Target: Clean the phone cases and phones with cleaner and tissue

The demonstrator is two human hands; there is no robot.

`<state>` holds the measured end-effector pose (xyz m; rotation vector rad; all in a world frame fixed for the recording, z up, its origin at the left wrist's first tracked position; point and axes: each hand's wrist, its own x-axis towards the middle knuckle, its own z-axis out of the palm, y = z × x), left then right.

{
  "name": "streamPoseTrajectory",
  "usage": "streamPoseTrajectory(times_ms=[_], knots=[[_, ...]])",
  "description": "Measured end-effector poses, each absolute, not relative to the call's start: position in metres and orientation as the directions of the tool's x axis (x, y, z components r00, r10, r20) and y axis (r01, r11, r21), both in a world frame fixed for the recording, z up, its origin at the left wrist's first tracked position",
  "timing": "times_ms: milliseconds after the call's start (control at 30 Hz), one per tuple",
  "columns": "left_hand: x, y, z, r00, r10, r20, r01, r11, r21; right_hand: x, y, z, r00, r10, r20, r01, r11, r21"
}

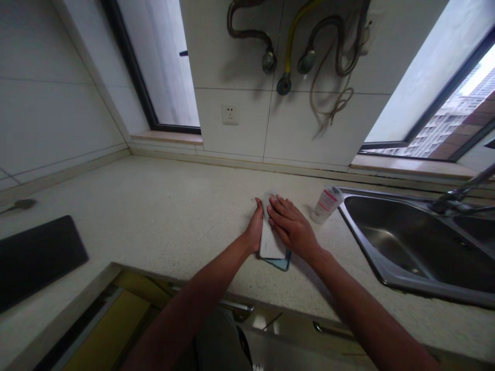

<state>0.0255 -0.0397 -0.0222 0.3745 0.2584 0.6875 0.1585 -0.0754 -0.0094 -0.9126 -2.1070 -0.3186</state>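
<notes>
A white flat rectangular object [271, 243], whose kind I cannot make out, is between my hands over the counter near its front edge. Along its left side my left hand [254, 226] grips it, thumb up at the edge and the other fingers hidden. My right hand [292, 225] lies across the top and right side, fingers stretched out on the surface. From beneath the lower end a light blue flat piece [281, 262] sticks out; how the two are joined is hidden. To the right, a clear-and-white tube with pink print [326, 205] stands slightly tilted, apart from my right hand.
A steel sink [381, 273] with a faucet [450, 201] is at the right. On the left lie a black flat panel [42, 257] and a small dark utensil [23, 204]. Hoses with valves [284, 82] hang on the wall. Below is an open yellowish drawer or cabinet [112, 330].
</notes>
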Motion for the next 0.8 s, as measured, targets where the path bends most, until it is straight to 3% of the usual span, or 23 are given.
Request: streamPoseTrajectory(times_ms=[200, 433, 800], knots=[[0.020, -0.039, -0.012, 0.738, 0.665, -0.113, -0.580, 0.711, 0.397, 0.157, -0.079, -0.003, -0.542, 0.415, 0.731, 0.594, 0.805, -0.017], [0.014, -0.040, -0.006, 0.721, 0.688, -0.089, -0.609, 0.689, 0.394, 0.157, -0.084, 0.003, -0.475, 0.336, 0.813, 0.523, 0.851, -0.046], [0.017, -0.034, -0.013, 0.740, 0.673, -0.012, -0.617, 0.686, 0.385, 0.165, -0.080, 0.002, -0.182, 0.402, 0.897, 0.764, 0.633, -0.128]])
